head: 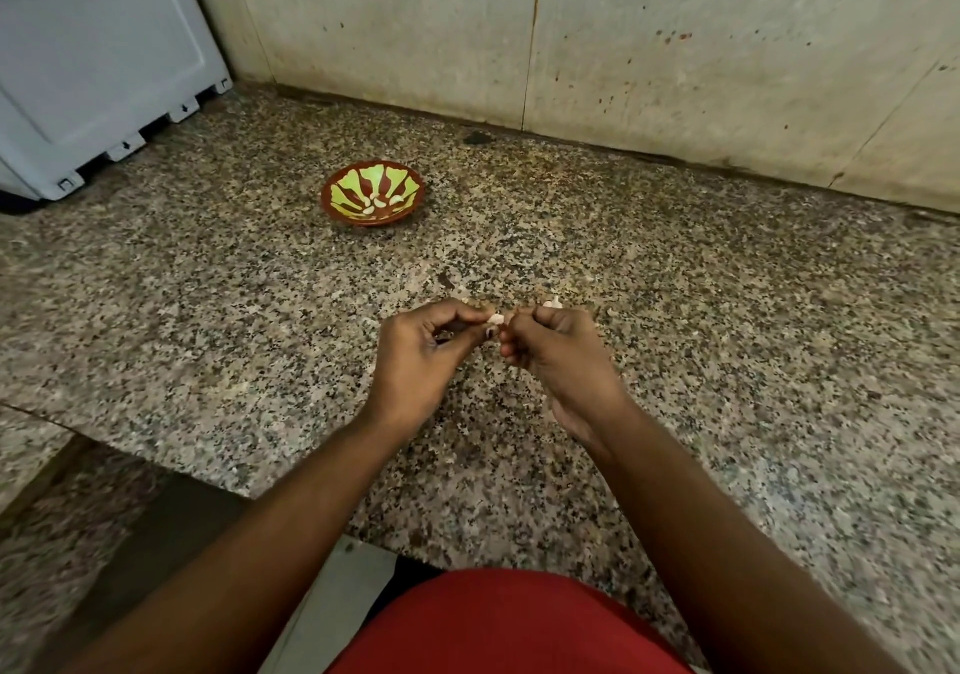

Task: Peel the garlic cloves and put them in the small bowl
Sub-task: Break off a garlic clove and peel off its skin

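No words, brands or numbers are readable; only small black arrow marks show on the grey appliance's (pixel 98 65) base tabs.

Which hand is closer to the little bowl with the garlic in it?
The left hand, slightly. The bowl sits farther back on the counter, on the left hand's side; the right hand is farther over. Both hold one garlic clove.

Granite counter (pixel 727 310) w/ small bowl (pixel 332 206), peels (pixel 551 303)
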